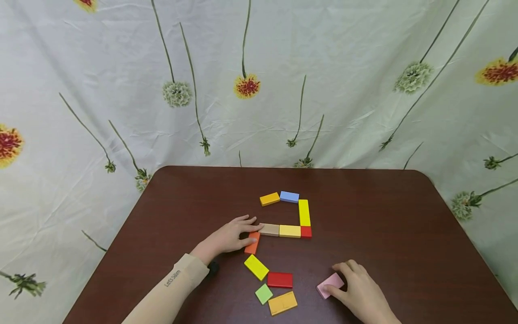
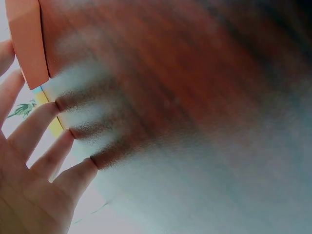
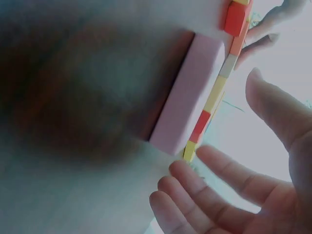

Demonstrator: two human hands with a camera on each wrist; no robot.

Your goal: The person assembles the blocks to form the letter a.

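Note:
My left hand (image 1: pixel 232 236) reaches across the table with its fingers spread. Its thumb and index finger touch an orange block (image 1: pixel 252 245), which the left wrist view also shows at upper left. That block meets the left end of a tan block (image 1: pixel 269 230). Over a pink block (image 1: pixel 330 285), at lower right, hovers my right hand (image 1: pixel 362 288), thumb and fingers bent loosely about it. In the right wrist view the pink block (image 3: pixel 187 95) lies on the table, with visible gaps between it and the thumb and fingertips.
A yellow block (image 1: pixel 289 231), red block (image 1: pixel 305 231), upright yellow block (image 1: pixel 304 213), blue block (image 1: pixel 289 196) and amber block (image 1: pixel 270 199) continue the line. Nearer lie yellow (image 1: pixel 256 267), red (image 1: pixel 280 280), green (image 1: pixel 264 294) and amber (image 1: pixel 283 303) blocks. A flowered curtain hangs behind the table.

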